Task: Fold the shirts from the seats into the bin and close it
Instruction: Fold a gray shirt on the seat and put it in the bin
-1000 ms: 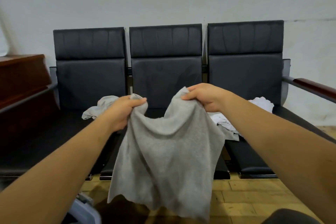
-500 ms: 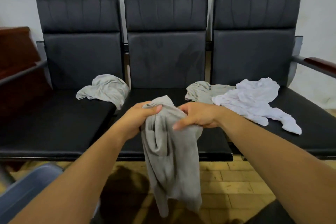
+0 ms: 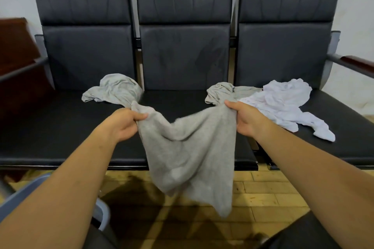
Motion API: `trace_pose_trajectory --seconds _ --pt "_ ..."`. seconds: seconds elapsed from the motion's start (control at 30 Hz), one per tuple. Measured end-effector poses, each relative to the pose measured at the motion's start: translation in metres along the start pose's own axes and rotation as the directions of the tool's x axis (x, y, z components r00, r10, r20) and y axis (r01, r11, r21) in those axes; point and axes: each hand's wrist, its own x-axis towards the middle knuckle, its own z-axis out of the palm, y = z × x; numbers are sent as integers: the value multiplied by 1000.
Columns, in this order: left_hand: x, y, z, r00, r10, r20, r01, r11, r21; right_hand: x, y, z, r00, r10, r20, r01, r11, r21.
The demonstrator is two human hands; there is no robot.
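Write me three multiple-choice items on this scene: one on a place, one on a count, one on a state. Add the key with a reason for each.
1. Which of the three seats bears the white shirt?
A. left B. middle C. right

2. Apart from the held grey shirt, how many shirts lie on the seats?
A. one B. three C. five

3. The held grey shirt is:
A. hanging, stretched between two hands B. folded flat on a seat C. bundled under one arm

Key:
1 C: it lies mostly on the right seat.
2 B: the crumpled grey shirt is on the left seat, the second grey shirt is by the middle-right gap, and the white one makes three.
3 A: the left hand and the right hand grip its top corners and it droops between them.
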Motion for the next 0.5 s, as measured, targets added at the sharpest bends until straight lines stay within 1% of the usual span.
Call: trace_pose_trajectory --seconds 0.03,0.07,0.1,0.13,0.17,0.2,0.23,0.27,0.33,0.37,0.43,0.5 --pt "2 -2 -7 998 45 -47 -39 990 135 2 1 -4 998 -3 -61 2 1000 -18" --pt "2 -4 -13 989 117 -93 -83 947 312 5 3 -10 992 -10 -124 5 999 -37" --pt "2 -6 -19 971 202 -132 -111 859 499 6 4 -15 984 -19 -180 8 998 -62" --pt "2 -8 -24 948 274 -160 -112 761 639 6 4 -20 976 -27 -214 9 996 -84" --pt "3 -10 -27 926 320 -200 -89 701 707 7 5 -24 971 -33 -237 10 995 -101" --pt "3 -10 -30 908 341 -244 -66 692 719 7 4 -27 967 -39 -252 13 994 -104" --pt "3 -11 -32 900 331 -282 -51 726 686 4 3 -27 965 -46 -257 22 995 -97" --pt "1 -10 -33 903 294 -313 -43 787 615 2 1 -26 967 -60 -247 39 995 -89" --pt "-1 -6 -31 916 171 -363 -8 912 410 -4 -7 -21 967 -92 -236 75 994 -82" --pt "-3 -1 -30 917 121 -379 4 950 313 -7 -12 -18 965 -103 -240 87 993 -78" --pt "-5 18 -26 925 46 -378 6 991 136 -11 -28 -13 964 -130 -234 107 988 -109" --pt "-11 45 -21 948 -15 -317 16 1000 0 -15 -49 -8 958 -167 -231 131 978 -163"
